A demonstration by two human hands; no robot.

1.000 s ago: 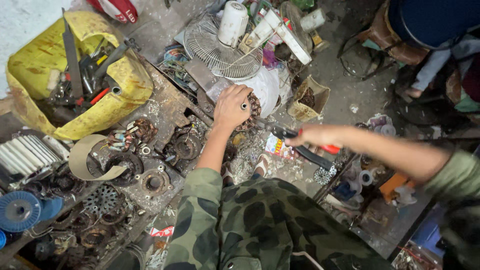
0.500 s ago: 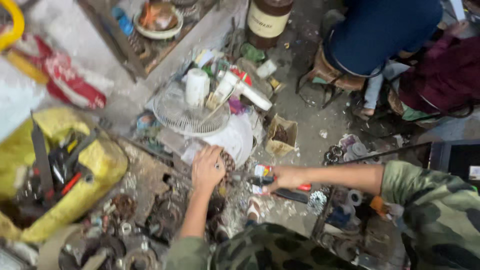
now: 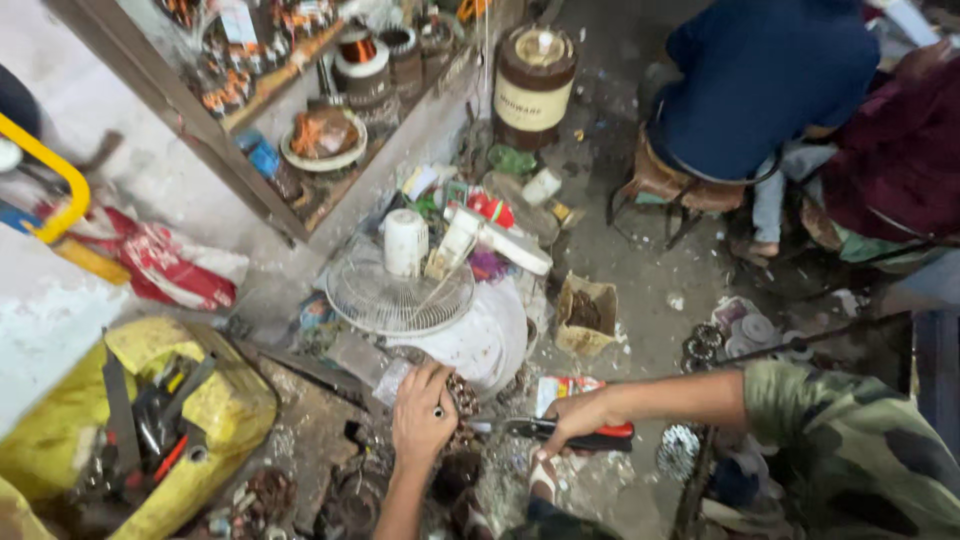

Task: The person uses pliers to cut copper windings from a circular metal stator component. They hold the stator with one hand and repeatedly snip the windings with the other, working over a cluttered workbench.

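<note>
Scrap parts crowd the floor (image 3: 650, 260) around both hands, blocked ahead by the fan guard (image 3: 398, 292) and white cover (image 3: 492, 340). Bare floor lies beyond the cardboard box (image 3: 586, 315), toward the stool (image 3: 670, 190).

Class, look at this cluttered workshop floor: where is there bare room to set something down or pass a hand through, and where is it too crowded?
Bare concrete shows between the torn cardboard box and the stool, running up toward the brown drum. It is crowded around the left hand and the right hand holding pliers, by the fan guard, and beside the yellow container.
</note>
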